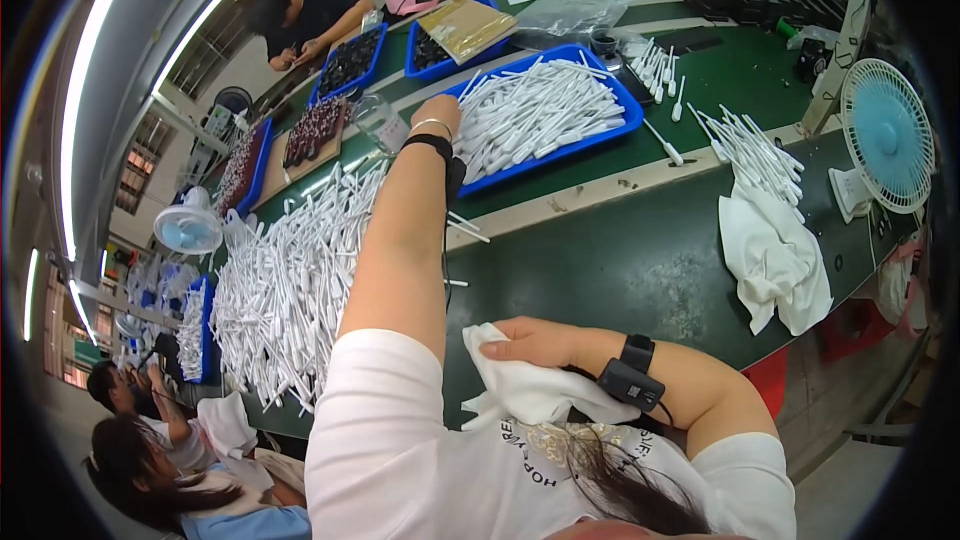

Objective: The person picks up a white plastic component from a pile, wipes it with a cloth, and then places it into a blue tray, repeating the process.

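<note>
Via head view, I log: fan A [888, 125], blue-centred, right edge; fan B [189, 228], left. Far side: person in black [338, 12] beside a tray of black parts [340, 93]; brown packet [466, 26] nearby. Upper left: lit tube [82, 70]. Lower left: person in light blue [250, 521].

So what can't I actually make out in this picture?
All in the head view:
- Left-hand grip: fingertips hidden by the hand itself, so anything held is unclear.
- Right-hand grip: some fingers covered by the white cloth.
- Far worker's hands: too small to tell what they hold.
</note>
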Tool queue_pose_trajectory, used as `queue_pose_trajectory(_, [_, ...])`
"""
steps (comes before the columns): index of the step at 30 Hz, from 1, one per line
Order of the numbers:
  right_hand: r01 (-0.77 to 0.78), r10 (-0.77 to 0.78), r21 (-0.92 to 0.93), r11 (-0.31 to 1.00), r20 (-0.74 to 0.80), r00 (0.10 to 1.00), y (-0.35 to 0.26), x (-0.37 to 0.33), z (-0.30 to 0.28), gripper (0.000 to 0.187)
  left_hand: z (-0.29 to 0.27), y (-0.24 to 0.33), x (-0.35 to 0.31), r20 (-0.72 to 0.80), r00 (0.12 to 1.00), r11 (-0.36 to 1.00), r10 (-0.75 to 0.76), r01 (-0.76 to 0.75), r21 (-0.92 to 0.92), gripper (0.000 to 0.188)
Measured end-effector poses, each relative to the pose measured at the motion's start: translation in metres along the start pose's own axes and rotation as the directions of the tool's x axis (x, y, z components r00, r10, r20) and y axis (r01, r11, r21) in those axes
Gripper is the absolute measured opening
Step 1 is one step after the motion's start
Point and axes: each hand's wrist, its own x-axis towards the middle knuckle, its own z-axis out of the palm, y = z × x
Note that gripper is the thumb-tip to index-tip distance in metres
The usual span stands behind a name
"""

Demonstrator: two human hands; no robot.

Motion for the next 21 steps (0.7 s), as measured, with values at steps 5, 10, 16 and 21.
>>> queue_pose_trajectory(5, [0.019,-0.019,0.012,1.0,0.038,0.999,0.0,0.001,0.002,0.03,0.001,-0.015,-0.005,-0.032,0.996,0.995,0.086,-0.088,-0.054,0.027])
queue_pose_trajectory(10, [0.001,-0.001,0.014,1.0,-0.011,1.0,-0.001,0.01,0.004,0.021,-0.044,-0.041,-0.045,-0.044,0.918,0.919,0.393,-0.394,-0.017,0.025])
queue_pose_trajectory(16, [-0.035,0.041,0.082,0.996,-0.073,0.996,-0.009,0.001,0.01,0.018,-0.133,-0.046,-0.203,0.078,0.874,0.864,0.48,-0.455,-0.217,0.023])
queue_pose_trajectory(21, [-0.023,0.028,0.074,0.997,-0.069,0.997,-0.007,0.006,0.008,0.022,-0.124,-0.076,-0.34,0.432,0.855,0.953,0.287,-0.207,-0.223,0.015])
